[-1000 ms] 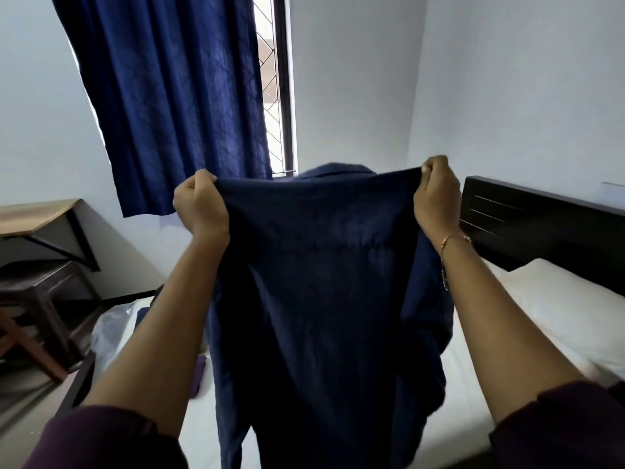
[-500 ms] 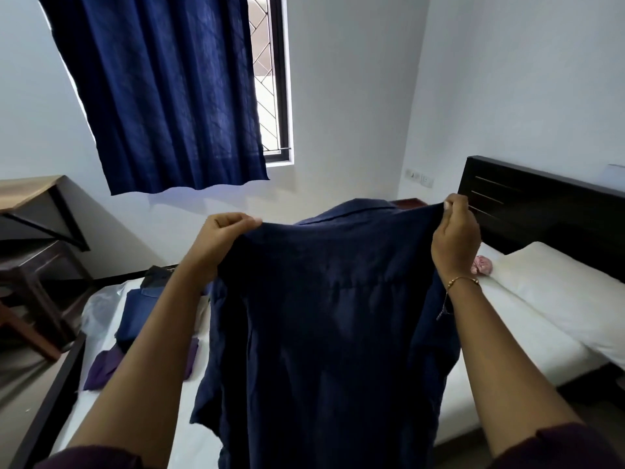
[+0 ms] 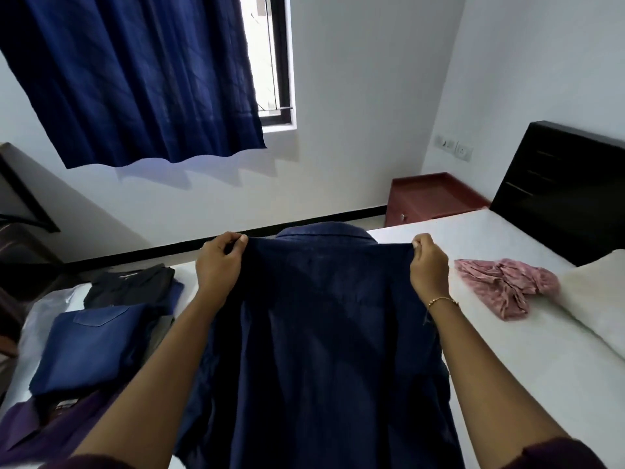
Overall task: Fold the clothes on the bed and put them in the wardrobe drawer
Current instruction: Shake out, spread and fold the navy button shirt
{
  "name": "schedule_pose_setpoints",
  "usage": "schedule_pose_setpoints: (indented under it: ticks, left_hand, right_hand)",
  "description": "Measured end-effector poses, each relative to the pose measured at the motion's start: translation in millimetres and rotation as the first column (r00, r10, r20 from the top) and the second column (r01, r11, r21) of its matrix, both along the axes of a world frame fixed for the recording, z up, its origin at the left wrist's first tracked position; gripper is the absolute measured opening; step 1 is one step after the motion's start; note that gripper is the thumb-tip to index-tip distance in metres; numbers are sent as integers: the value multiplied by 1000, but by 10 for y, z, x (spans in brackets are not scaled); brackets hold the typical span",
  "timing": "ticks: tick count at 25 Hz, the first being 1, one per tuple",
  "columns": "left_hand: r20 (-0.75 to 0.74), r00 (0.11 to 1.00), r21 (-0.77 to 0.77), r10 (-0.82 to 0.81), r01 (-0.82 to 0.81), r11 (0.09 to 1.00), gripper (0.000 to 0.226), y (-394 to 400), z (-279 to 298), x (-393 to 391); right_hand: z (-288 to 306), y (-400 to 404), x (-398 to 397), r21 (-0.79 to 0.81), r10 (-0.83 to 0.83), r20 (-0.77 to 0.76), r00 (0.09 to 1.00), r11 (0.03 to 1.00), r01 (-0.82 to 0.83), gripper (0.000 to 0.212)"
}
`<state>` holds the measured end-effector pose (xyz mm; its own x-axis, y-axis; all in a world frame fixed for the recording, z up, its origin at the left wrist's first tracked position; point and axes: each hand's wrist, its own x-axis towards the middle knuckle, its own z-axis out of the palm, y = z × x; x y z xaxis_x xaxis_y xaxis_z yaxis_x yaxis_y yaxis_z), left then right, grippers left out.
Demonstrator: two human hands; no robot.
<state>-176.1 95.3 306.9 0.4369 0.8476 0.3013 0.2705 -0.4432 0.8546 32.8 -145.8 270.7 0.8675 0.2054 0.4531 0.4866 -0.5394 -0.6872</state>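
Holding: the person is gripping a navy collared shirt [image 3: 324,333] by its shoulders, spread out above the white bed [image 3: 527,367].
Left hand [image 3: 218,265]: fingers and thumb are curling tight round the shirt's left shoulder seam.
Right hand [image 3: 429,265]: it is pinching the right shoulder seam; a thin gold bracelet [image 3: 441,300] is sitting on the wrist.
Shirt: it is hanging down between both forearms, collar at the top, facing away.
Left side of bed: folded blue jeans [image 3: 91,346] are lying beside a dark folded garment [image 3: 132,286] and a purple garment [image 3: 40,431].
Right side of bed: a crumpled pink garment [image 3: 504,286] is lying near a white pillow [image 3: 602,302].
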Motion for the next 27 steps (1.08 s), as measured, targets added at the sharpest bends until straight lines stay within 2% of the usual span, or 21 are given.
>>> schedule_pose_setpoints:
  ticks: [3, 5, 9, 14, 16, 18, 21, 24, 27]
  left_hand:
    - [-113, 986, 50, 122, -117, 992, 18, 406, -425, 513]
    - [-182, 975, 97, 129, -113, 989, 18, 656, -769, 829]
    - [-248, 949, 125, 195, -168, 978, 21, 1020, -1318, 1354]
    - [-386, 896, 124, 218, -184, 975, 24, 1519, -2146, 1861]
    - [-428, 879, 135, 210, -168, 977, 26, 1747, -2494, 2085]
    - [-446, 862, 161, 242, -189, 969, 26, 1945, -2749, 2307]
    - [-488, 824, 212, 287, -207, 955, 27, 2267, -3096, 2612]
    - [-569, 774, 262, 277, -149, 953, 28, 2516, -3484, 2824]
    - [-625, 740, 260, 248, -102, 960, 29, 2620, -3804, 2889]
  right_hand:
    - [-427, 336, 599, -108, 138, -49, 989, 984, -143, 18]
    - [-674, 555, 985, -152, 184, -54, 982, 970, -190, 19]
    - [-1141, 1028, 1526, -201, 171, -75, 982, 962, -183, 35]
    - [-2055, 1635, 1990, -309, 238, -205, 949, 905, -293, 21]
    - [-2373, 1874, 2168, -287, 186, -220, 958, 926, -246, 23]
    - [-2621, 2117, 2352, -291, 136, -199, 971, 938, -191, 22]
    - [-3071, 2435, 2592, -391, 136, -112, 984, 905, -170, 20]
    - [-3595, 2621, 2708, -430, 185, 26, 982, 889, -156, 20]
    - [-3881, 2655, 2767, -483, 176, 114, 978, 870, -100, 31]
